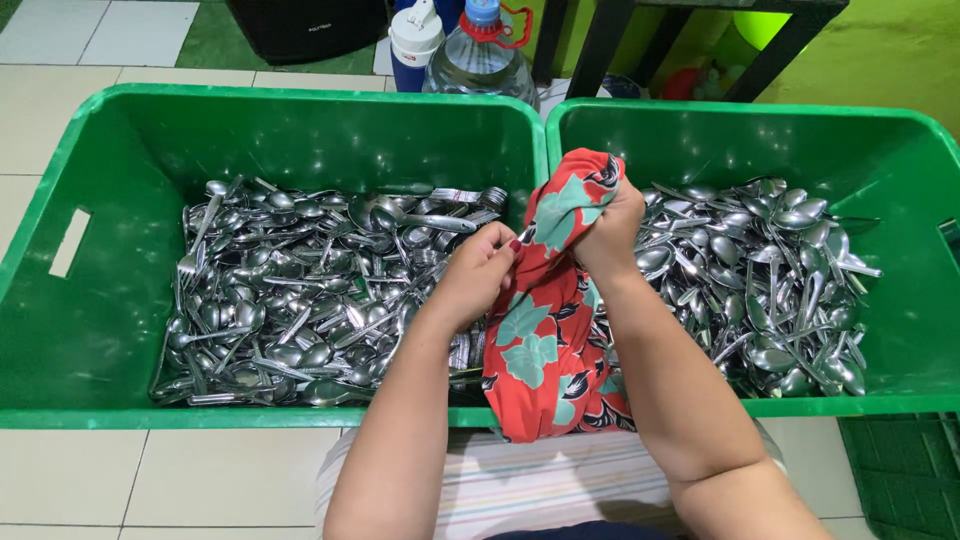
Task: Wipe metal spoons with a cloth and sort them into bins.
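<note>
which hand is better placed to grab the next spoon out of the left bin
Left, probably: the left hand hangs over the left bin by its cutlery, while the right hand grips the bunched red floral cloth.

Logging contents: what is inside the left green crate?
The left green crate holds a heap of metal spoons and forks. The left hand and red floral cloth cover its right corner.

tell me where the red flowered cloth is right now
In the head view the red flowered cloth hangs at centre over the meeting rims of the two green bins, bunched in the right hand and pinched by the left hand.
</note>
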